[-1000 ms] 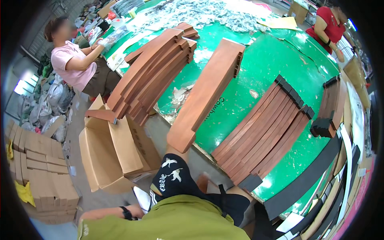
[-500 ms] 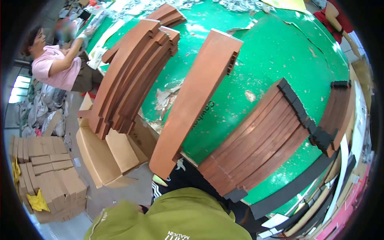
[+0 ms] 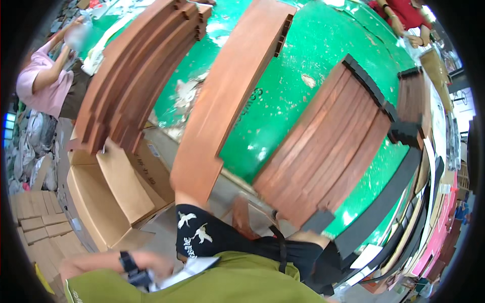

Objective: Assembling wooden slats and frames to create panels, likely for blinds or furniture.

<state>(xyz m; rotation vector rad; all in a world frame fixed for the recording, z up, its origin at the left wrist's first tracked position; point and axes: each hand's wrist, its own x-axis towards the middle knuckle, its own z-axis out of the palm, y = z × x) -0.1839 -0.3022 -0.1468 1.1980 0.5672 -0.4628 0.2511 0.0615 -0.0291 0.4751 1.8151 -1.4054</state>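
My left hand (image 3: 160, 266) is low in the head view, in front of my green shirt, with a dark band around the wrist. Motion smears its fingers, so I cannot tell how they are set. Right beside it is a flat white piece (image 3: 189, 269), perhaps a sheet; whether the hand grips it is unclear. My right hand does not show. Ahead of me, a wide reddish-brown wooden board (image 3: 222, 96) lies on the green tabletop (image 3: 310, 30), its near end jutting over the edge. To its right lie several similar boards (image 3: 323, 146) side by side, with black far ends.
On the left, stepped curved brown pieces (image 3: 136, 76) overhang an open cardboard box (image 3: 96, 202). Stacked cartons (image 3: 45, 222) stand at the lower left. A long dark strip (image 3: 379, 212) runs along the right edge. One person (image 3: 45, 76) works far left, another (image 3: 404, 17) far right.
The whole view has shifted, so the table's things sit higher and further left. My left forearm and hand have come into sight, along with the white piece.
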